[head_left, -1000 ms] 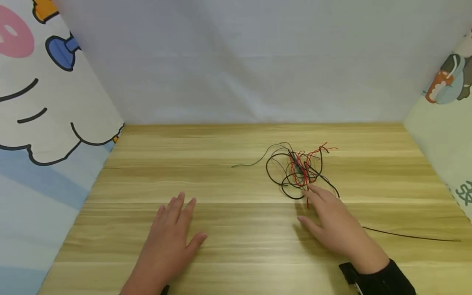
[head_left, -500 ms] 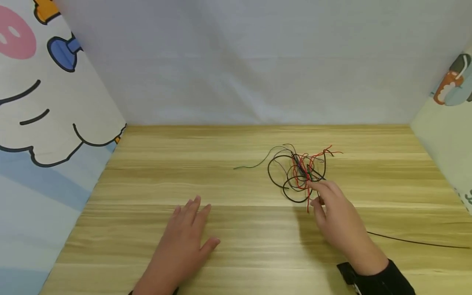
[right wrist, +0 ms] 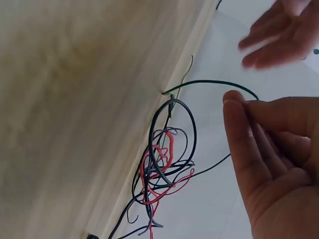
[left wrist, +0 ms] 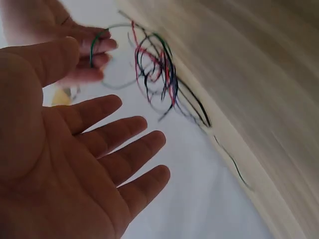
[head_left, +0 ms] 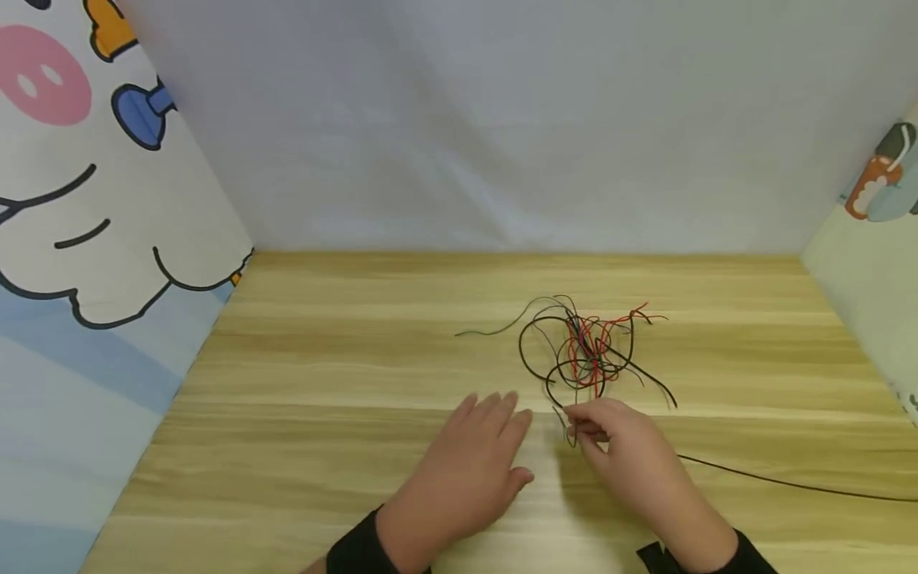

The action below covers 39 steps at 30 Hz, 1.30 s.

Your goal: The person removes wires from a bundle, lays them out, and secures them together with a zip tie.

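Note:
A tangle of red, black and dark green wires [head_left: 590, 347] lies right of the middle of the table in the head view. Just in front of it, my right hand [head_left: 631, 450] pinches a thin wire between thumb and fingertips. That wire shows dark green [right wrist: 214, 81] in the right wrist view, arching from the tangle to the pinch. My left hand [head_left: 469, 462] hovers to the left of the right hand, fingers straight and palm down, holding nothing. In the left wrist view its spread fingers [left wrist: 127, 159] are apart from the wires.
One loose dark wire [head_left: 789, 481] lies on the wooden table [head_left: 323, 359], running right from beside my right wrist. A pale cloth wall [head_left: 502, 135] stands along the table's back edge. Printed cartoon panels [head_left: 107, 263] flank it on both sides.
My right hand has closed its fingers on a wire and drawn it toward me, a little to the left. The left hand has moved right, close to the right hand.

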Each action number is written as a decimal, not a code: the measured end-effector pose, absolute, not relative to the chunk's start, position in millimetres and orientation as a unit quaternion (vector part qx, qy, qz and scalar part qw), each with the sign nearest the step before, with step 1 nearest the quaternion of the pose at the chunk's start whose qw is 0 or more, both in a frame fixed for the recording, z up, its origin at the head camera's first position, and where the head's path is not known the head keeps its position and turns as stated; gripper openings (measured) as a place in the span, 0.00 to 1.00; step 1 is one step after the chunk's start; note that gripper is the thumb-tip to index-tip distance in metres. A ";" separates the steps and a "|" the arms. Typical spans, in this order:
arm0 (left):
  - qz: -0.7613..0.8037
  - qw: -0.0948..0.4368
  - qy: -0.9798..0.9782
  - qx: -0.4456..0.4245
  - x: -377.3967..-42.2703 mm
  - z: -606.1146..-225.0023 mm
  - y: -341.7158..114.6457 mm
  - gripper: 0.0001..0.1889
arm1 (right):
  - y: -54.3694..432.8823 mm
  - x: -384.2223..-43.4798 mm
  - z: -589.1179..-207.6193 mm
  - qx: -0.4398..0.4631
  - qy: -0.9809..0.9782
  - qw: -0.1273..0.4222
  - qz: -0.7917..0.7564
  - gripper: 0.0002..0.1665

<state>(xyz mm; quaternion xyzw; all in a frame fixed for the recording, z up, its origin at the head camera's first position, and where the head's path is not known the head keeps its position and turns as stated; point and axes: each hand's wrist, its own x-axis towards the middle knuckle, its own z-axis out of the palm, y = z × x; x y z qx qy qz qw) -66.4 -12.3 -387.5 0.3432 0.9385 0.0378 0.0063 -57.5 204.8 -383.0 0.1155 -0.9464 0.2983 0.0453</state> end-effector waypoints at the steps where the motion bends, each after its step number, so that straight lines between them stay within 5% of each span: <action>1: 0.025 0.008 0.934 0.355 -68.8 -389.3 -3.3 0.32 | 203.7 -57.6 -383.9 0.113 -0.949 0.044 0.290 0.14; 5: -0.016 0.027 0.923 0.384 -76.6 -396.1 22.3 0.25 | 203.6 -59.2 -387.3 0.119 -0.956 0.043 0.266 0.08; 13: -0.029 0.018 0.924 0.382 -85.7 -398.6 34.9 0.13 | 209.4 -72.8 -394.8 0.267 -0.940 0.140 0.163 0.09; 23: 0.000 0.052 0.947 0.318 -74.0 -396.3 22.8 0.16 | 213.3 -75.5 -403.6 0.312 -0.942 0.018 0.121 0.10; 28: 0.030 0.060 0.959 0.274 -68.9 -392.4 1.1 0.06 | 221.2 -83.4 -405.1 0.276 -0.951 -0.027 0.135 0.15; 34: 0.059 0.027 0.962 0.265 -62.7 -392.1 -31.1 0.06 | 234.6 -97.6 -405.2 0.252 -0.960 -0.040 0.118 0.14; 39: 0.117 0.074 0.966 0.220 -57.2 -392.3 -58.1 0.08 | 244.8 -105.0 -400.8 0.215 -0.967 -0.061 0.122 0.12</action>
